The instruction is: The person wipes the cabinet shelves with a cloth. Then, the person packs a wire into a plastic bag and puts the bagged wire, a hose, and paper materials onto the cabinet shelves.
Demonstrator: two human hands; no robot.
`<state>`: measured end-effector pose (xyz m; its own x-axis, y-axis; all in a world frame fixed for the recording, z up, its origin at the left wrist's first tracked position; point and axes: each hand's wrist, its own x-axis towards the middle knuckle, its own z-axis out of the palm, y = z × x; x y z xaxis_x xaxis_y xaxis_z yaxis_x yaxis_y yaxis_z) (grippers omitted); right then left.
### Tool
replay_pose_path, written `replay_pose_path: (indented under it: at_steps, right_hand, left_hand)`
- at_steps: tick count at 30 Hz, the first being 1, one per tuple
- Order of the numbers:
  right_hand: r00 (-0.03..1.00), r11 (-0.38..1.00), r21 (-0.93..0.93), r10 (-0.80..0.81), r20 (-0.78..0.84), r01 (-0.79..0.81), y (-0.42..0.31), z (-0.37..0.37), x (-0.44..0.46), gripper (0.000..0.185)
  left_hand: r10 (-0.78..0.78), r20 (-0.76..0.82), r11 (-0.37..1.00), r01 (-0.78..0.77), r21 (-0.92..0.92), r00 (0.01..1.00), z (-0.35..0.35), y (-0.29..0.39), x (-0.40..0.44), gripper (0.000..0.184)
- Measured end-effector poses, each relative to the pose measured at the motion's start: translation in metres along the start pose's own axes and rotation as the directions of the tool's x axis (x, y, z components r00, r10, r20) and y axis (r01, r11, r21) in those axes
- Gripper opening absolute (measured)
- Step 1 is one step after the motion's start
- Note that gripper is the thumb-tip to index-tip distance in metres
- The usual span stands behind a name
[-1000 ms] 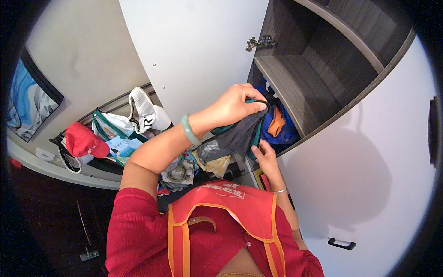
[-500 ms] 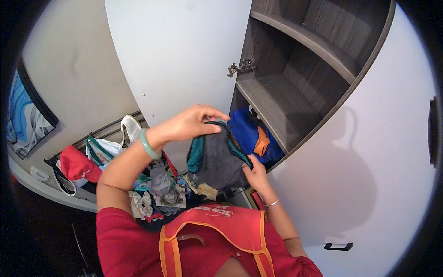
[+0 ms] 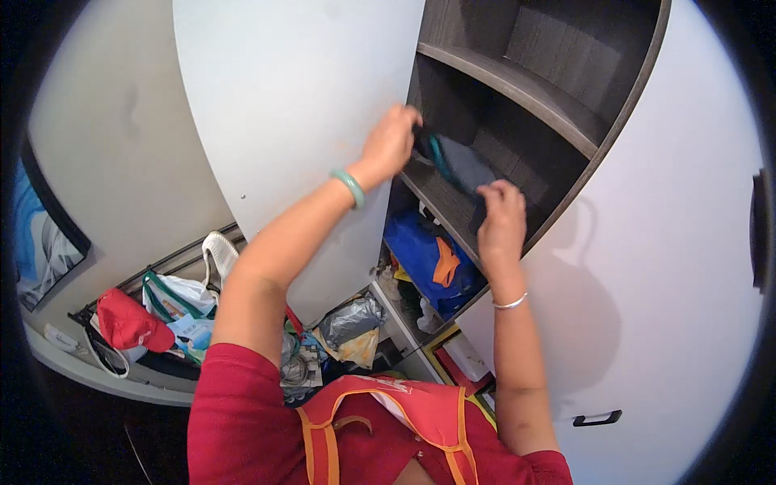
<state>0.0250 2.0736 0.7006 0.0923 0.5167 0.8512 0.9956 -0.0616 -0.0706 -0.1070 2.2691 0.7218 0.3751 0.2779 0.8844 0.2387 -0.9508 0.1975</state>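
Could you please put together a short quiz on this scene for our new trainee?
1. True or false: the green bangle is on the person's left arm.
2. Choose one: what is the main colour of the bundle below the lower visible shelf, with the orange piece on it?
A. White
B. Blue
C. Brown
3. Fill in the colour: the left hand and right hand hold a grey cloth with a ____ strip along it.

Key: 1. True. 2. B. 3. Teal.
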Motion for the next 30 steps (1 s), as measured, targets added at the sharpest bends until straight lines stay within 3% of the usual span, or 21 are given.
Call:
replay_pose_path:
  at_steps: [2, 4, 5, 7, 8, 10, 14, 16, 17, 18, 19, 25, 26, 28, 30]
  right_hand:
    - [0.974, 0.997, -0.069, 0.031, 0.225, -0.016, 0.011, 0.025, -0.029, 0.023]
    - [0.878, 0.985, -0.172, 0.103, 0.468, -0.024, 0.028, 0.055, -0.068, 0.035]
    - [0.873, 0.988, -0.145, 0.112, 0.475, -0.049, 0.026, 0.051, -0.071, 0.034]
    - [0.840, 0.989, -0.105, 0.143, 0.523, -0.103, 0.018, 0.038, -0.065, 0.031]
    - [0.840, 0.988, -0.117, 0.151, 0.522, -0.105, 0.015, 0.032, -0.058, 0.031]
    - [0.760, 0.976, -0.052, 0.199, 0.619, -0.213, 0.013, 0.029, -0.043, 0.028]
    - [0.822, 0.945, 0.063, 0.244, 0.514, -0.320, 0.019, 0.065, -0.022, 0.031]
    - [0.877, 0.968, -0.179, 0.235, 0.419, -0.174, 0.028, 0.099, -0.029, 0.036]
    - [0.786, 0.947, -0.267, 0.299, 0.541, -0.176, 0.029, 0.114, -0.032, 0.039]
    - [0.785, 0.946, -0.270, 0.303, 0.541, -0.180, 0.027, 0.125, -0.030, 0.039]
    - [0.764, 0.939, -0.297, 0.319, 0.561, -0.174, 0.025, 0.136, -0.025, 0.040]
    - [0.572, 0.908, -0.371, 0.411, 0.710, -0.193, 0.033, 0.192, 0.029, 0.048]
    - [0.577, 0.908, -0.372, 0.411, 0.706, -0.192, 0.041, 0.202, 0.036, 0.048]
    - [0.569, 0.876, -0.387, 0.482, 0.667, -0.288, 0.054, 0.220, 0.042, 0.048]
    - [0.573, 0.865, -0.402, 0.500, 0.650, -0.300, 0.073, 0.231, 0.046, 0.049]
  left_hand:
    - [-0.055, 0.318, 0.997, 0.038, 0.060, 0.947, 0.042, -0.023, -0.043, 0.023]
    - [-0.067, 0.709, 0.990, -0.040, 0.133, 0.702, 0.071, -0.041, -0.081, 0.020]
    - [-0.053, 0.705, 0.991, -0.047, 0.121, 0.707, 0.074, -0.038, -0.086, 0.020]
    - [-0.156, 0.626, 0.987, 0.143, 0.072, 0.764, 0.080, -0.032, -0.086, 0.021]
    - [-0.147, 0.626, 0.988, 0.141, 0.060, 0.766, 0.083, -0.030, -0.083, 0.021]
    - [-0.115, 0.334, 0.988, 0.141, -0.055, 0.936, 0.082, -0.016, -0.069, 0.023]
    - [-0.022, 0.465, 0.954, 0.158, -0.254, 0.885, 0.116, -0.007, -0.070, 0.027]
    - [-0.002, 0.562, 0.975, 0.126, -0.182, 0.827, 0.127, -0.007, -0.082, 0.033]
    - [-0.040, 0.535, 0.992, 0.098, -0.080, 0.844, 0.136, -0.014, -0.089, 0.036]
    - [-0.074, 0.503, 0.997, 0.071, 0.025, 0.861, 0.139, -0.018, -0.089, 0.039]
    - [-0.152, 0.598, 0.988, 0.113, 0.103, 0.787, 0.142, -0.025, -0.084, 0.041]
    - [-0.216, 0.604, 0.976, 0.153, 0.155, 0.767, 0.155, -0.079, -0.063, 0.043]
    - [-0.228, 0.637, 0.974, 0.166, 0.158, 0.736, 0.160, -0.084, -0.056, 0.043]
    - [-0.185, 0.605, 0.981, 0.112, 0.156, 0.775, 0.176, -0.088, -0.043, 0.040]
    - [-0.230, 0.768, 0.972, 0.099, 0.214, 0.598, 0.197, -0.087, -0.023, 0.036]
